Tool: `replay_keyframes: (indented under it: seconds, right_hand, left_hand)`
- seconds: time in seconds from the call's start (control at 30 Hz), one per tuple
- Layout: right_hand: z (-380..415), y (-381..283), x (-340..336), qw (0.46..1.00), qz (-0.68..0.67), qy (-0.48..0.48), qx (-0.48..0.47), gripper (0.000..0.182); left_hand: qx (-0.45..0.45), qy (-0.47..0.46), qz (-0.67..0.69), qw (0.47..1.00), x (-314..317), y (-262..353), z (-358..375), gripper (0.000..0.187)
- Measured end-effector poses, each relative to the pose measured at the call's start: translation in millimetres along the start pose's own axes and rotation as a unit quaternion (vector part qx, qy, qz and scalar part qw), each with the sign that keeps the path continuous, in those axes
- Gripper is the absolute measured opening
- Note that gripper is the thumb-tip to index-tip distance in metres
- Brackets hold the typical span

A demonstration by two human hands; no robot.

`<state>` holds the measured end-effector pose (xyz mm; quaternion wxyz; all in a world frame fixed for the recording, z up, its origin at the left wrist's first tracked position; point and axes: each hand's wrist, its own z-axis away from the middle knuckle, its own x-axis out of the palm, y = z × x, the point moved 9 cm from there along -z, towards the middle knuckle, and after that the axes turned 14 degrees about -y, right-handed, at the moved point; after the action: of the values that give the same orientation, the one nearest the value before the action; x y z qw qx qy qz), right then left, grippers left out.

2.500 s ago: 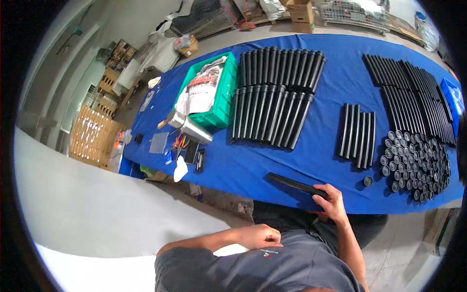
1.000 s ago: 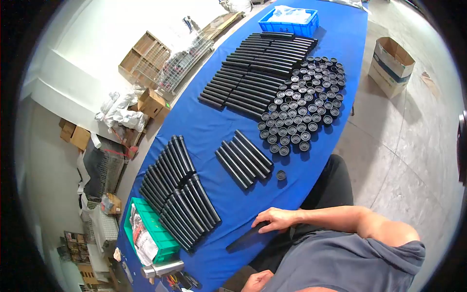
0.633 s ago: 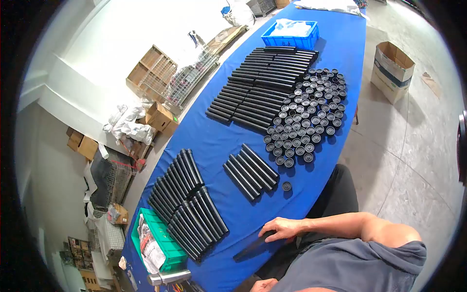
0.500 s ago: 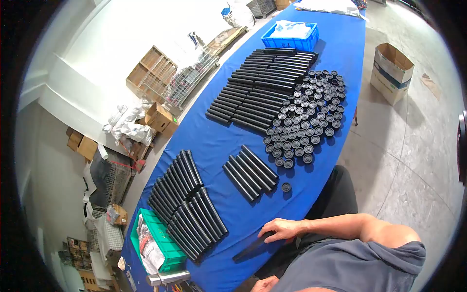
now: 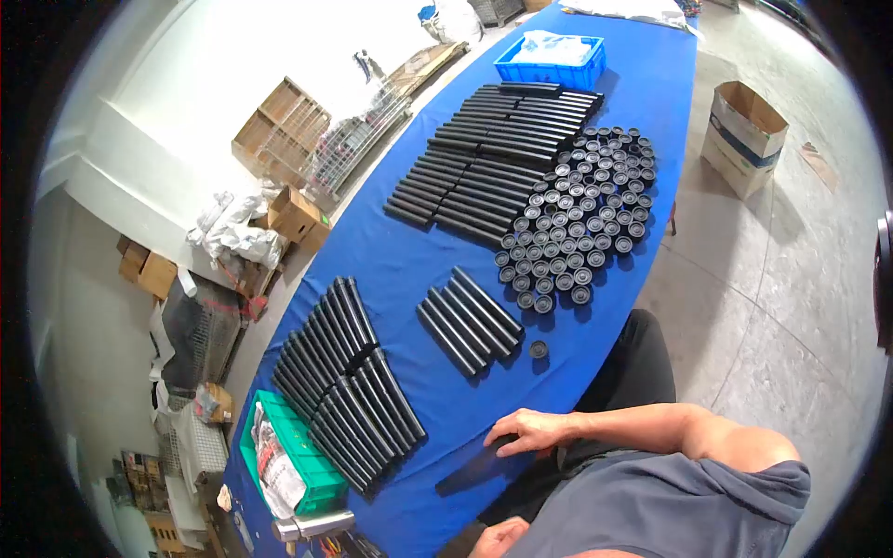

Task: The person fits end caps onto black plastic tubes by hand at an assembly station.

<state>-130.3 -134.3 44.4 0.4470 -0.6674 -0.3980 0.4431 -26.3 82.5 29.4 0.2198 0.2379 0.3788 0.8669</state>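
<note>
My right hand (image 5: 532, 432) is low over the blue cloth near the table's front edge, its fingers bent and apart. A matte, dark elongated patch (image 5: 468, 472) lies on the cloth below its fingertips, like a shadow. My left hand (image 5: 500, 538) is at the bottom edge of the view with curled fingers; I cannot tell what is in them. Beyond my right hand lies a short row of several black tubes (image 5: 470, 321), with one round black cap (image 5: 539, 350) beside it. To the left, black tubes with collared ends (image 5: 363, 400) lie in two overlapping rows.
A green crate (image 5: 316, 484) holding plastic bags stands at the table's left end, beside a metal fixture (image 5: 314, 526). Farther along are rows of black tubes (image 5: 484, 158), many round caps (image 5: 577, 228) and a blue crate (image 5: 558, 74). A cardboard box (image 5: 739, 139) stands on the floor.
My right hand has shifted slightly left and up in view, its fingers more spread. The table and its contents sit a little farther up and left as the camera turns.
</note>
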Motion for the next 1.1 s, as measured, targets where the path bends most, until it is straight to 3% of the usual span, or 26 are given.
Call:
replay_keyframes:
  seconds: [0.07,0.13,0.23,0.37,0.5,0.7,0.8,0.83,0.93,0.97,1.0,1.1]
  right_hand:
    - [-1,7,2,1.000,0.001,0.007,-0.013,0.039]
    - [0,0,-3,0.999,-0.034,0.013,0.016,0.038]
    - [-1,4,-2,1.000,-0.018,0.013,0.017,0.038]
    - [-1,0,-4,1.000,-0.023,0.011,0.014,0.039]
    - [0,2,-3,1.000,-0.022,0.012,0.013,0.039]
    - [-1,3,-2,0.999,-0.015,0.025,-0.016,0.039]
    - [-1,2,-2,0.999,-0.016,0.031,-0.015,0.037]
    - [-1,2,-3,0.999,-0.019,0.026,-0.008,0.037]
    - [-1,-2,-1,1.000,-0.023,0.015,0.002,0.037]
    - [-1,0,-1,1.000,-0.011,0.018,-0.010,0.037]
    - [-1,-2,-3,1.000,0.002,0.023,-0.022,0.038]
    - [-1,3,-2,1.000,-0.002,0.020,-0.008,0.038]
  left_hand:
    - [0.059,0.032,-0.087,0.994,19,48,-2,0.030]
    - [0.096,0.037,-0.068,0.992,24,51,-5,0.027]
    - [0.042,-0.014,0.063,0.997,28,50,12,0.021]
    - [0.151,-0.107,0.135,0.973,20,58,34,0.022]
    - [0.256,-0.010,0.122,0.959,25,117,32,0.031]
    - [0.268,0.040,0.032,0.962,51,199,35,0.029]
    - [0.291,-0.014,0.068,0.954,44,182,39,0.029]
    - [0.345,-0.085,0.139,0.924,46,190,40,0.030]
    - [0.356,-0.152,0.054,0.921,31,141,50,0.040]
    - [0.245,-0.089,-0.043,0.964,37,162,32,0.041]
    - [0.236,-0.047,-0.064,0.968,47,184,20,0.039]
    - [0.275,-0.087,-0.005,0.957,46,169,22,0.035]
